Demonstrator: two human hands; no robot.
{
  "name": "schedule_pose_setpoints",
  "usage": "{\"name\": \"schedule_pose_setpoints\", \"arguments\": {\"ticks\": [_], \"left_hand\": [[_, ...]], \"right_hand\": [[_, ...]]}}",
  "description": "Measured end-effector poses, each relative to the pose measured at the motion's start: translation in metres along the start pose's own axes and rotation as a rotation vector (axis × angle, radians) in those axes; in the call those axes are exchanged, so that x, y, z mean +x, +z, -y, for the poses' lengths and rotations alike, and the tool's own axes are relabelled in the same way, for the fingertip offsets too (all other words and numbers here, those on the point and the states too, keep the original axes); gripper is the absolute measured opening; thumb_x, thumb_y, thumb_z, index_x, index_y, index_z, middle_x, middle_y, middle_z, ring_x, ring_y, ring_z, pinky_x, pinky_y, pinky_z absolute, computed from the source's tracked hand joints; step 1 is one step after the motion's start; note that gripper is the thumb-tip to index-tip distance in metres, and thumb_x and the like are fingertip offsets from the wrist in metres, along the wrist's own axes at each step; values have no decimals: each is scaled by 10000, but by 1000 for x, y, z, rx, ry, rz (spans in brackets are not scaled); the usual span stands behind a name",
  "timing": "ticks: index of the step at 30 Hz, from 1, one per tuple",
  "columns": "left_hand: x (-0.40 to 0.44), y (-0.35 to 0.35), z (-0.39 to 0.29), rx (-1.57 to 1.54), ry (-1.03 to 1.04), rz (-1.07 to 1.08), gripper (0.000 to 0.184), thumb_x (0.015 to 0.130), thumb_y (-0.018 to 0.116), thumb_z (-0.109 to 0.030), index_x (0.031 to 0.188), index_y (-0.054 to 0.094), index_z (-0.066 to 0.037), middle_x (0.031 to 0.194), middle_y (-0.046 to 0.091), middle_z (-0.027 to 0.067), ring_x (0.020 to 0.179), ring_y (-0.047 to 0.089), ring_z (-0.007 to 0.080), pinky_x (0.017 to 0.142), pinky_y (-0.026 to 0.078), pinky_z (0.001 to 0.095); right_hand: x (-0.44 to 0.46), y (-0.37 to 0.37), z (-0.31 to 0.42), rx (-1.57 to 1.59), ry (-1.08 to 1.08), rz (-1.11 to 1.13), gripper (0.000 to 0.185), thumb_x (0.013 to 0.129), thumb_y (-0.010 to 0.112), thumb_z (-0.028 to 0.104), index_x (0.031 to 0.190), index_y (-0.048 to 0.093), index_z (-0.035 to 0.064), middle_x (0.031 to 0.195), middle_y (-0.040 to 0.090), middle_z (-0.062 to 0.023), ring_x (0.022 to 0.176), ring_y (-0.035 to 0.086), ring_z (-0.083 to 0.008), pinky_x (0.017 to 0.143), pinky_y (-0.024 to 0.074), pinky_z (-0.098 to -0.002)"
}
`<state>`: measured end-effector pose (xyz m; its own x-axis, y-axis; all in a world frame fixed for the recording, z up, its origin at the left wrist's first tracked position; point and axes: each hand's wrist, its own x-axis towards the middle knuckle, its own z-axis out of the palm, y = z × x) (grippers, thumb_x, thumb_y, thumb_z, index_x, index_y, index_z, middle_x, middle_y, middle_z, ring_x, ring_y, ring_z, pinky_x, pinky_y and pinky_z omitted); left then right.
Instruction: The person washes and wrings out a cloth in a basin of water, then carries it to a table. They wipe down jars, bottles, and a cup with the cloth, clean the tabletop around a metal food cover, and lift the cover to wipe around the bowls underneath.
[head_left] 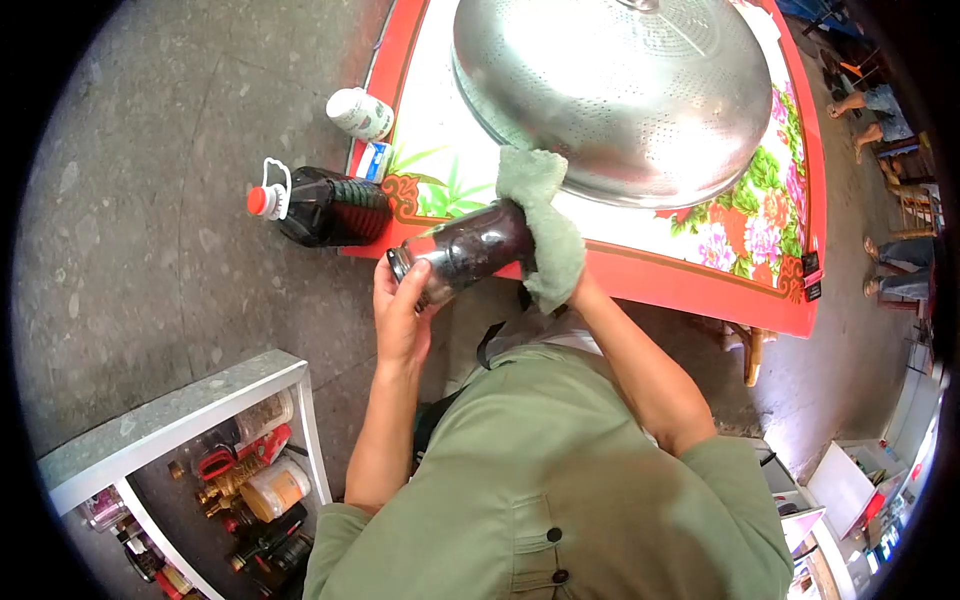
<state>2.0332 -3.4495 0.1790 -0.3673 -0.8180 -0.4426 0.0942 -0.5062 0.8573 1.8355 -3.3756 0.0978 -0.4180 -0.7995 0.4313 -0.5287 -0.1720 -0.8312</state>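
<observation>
A dark glass jar (465, 250) lies tilted in front of my body, near the table's front edge. My left hand (402, 312) is closed around its narrower neck end, thumb on top. Against the wide, dark end of the jar presses a pale green cloth (553, 225). My right hand (580, 288) holds this cloth from behind, and most of its fingers are hidden by it. What is inside the jar cannot be made out.
On the red-edged flowered table (640, 275) rests a large perforated metal dome cover (620, 110). A dark jug with a red cap (335, 207), a white tub (360, 114) and a small blue-white box (374, 161) stand left. Lower left is a shelf (180, 420) with bottles; people sit far right.
</observation>
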Motion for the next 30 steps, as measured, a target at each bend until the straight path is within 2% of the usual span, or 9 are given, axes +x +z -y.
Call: {"name": "schedule_pose_setpoints", "arguments": {"ticks": [1, 3, 6, 7, 11, 17, 20, 28, 30], "left_hand": [[2, 4, 4, -15, 12, -43, 459, 852, 684, -114, 1237, 438, -71, 1061, 580, 57, 920, 617, 149, 728, 565, 321], [4, 10, 14, 46, 53, -50, 448, 863, 673, -144, 1240, 440, -80, 1074, 588, 60, 929, 626, 169, 744, 571, 364], [-2, 19, 20, 202, 132, -93, 494, 852, 684, -135, 1265, 418, -82, 1079, 575, 61, 912, 615, 165, 754, 555, 354], [-5, 24, 23, 253, 223, -62, 553, 823, 716, -103, 1272, 396, -60, 1111, 550, 67, 969, 583, 160, 826, 512, 326], [-22, 50, 24, 456, 418, -10, 723, 732, 806, -106, 1296, 358, -29, 1184, 484, 90, 1079, 506, 171, 962, 419, 323], [-25, 64, 34, 798, 735, 92, 832, 599, 868, -176, 1271, 399, -36, 1215, 460, 155, 1146, 477, 281, 986, 392, 395], [-31, 75, 21, 1044, 855, 204, 843, 600, 865, -157, 1284, 388, -36, 1263, 441, 142, 1189, 459, 248, 1044, 349, 371], [-38, 73, 15, 569, 456, 243, 798, 634, 846, -111, 1288, 393, -48, 1215, 484, 110, 1172, 477, 222, 1023, 376, 362], [-38, 70, 11, 434, 362, 217, 795, 662, 833, -89, 1309, 372, -56, 1212, 495, 83, 1154, 488, 191, 1016, 383, 343]], "right_hand": [[-5, 1, -4, -2, 1, -1, 580, 729, 727, 207, 1249, 537, 35, 1069, 641, -142, 945, 602, -352, 850, 479, -405], [-22, 4, -14, 610, 647, 25, 361, 840, 607, 89, 1183, 559, -15, 1056, 649, -103, 915, 608, -210, 821, 490, -343], [-24, 5, -27, 332, 397, -18, 280, 893, 554, 97, 1142, 586, -27, 1047, 650, -85, 921, 592, -153, 819, 488, -313], [-25, 8, -31, 415, 433, -159, 260, 821, 626, 105, 1046, 632, -25, 947, 688, -121, 850, 632, -231, 795, 490, -353], [-34, 3, -56, 629, 507, -300, 253, 834, 626, 119, 1037, 635, -32, 943, 687, -113, 830, 618, -199, 778, 490, -343], [-35, -25, -60, 838, 706, -204, 215, 867, 584, 95, 1035, 637, -28, 940, 671, -69, 807, 578, -130, 745, 489, -319], [-13, -43, -31, 911, 697, -83, 184, 876, 568, 73, 1017, 646, -15, 943, 661, -56, 813, 581, -123, 729, 492, -291], [17, -83, 3, 379, 380, 480, 149, 807, 631, 73, 948, 668, 43, 914, 649, -51, 834, 603, -99, 726, 529, -269], [-21, -42, -49, 1119, 760, 427, 182, 822, 643, 104, 989, 675, 40, 986, 672, -73, 898, 631, -127, 744, 541, -301]]}}
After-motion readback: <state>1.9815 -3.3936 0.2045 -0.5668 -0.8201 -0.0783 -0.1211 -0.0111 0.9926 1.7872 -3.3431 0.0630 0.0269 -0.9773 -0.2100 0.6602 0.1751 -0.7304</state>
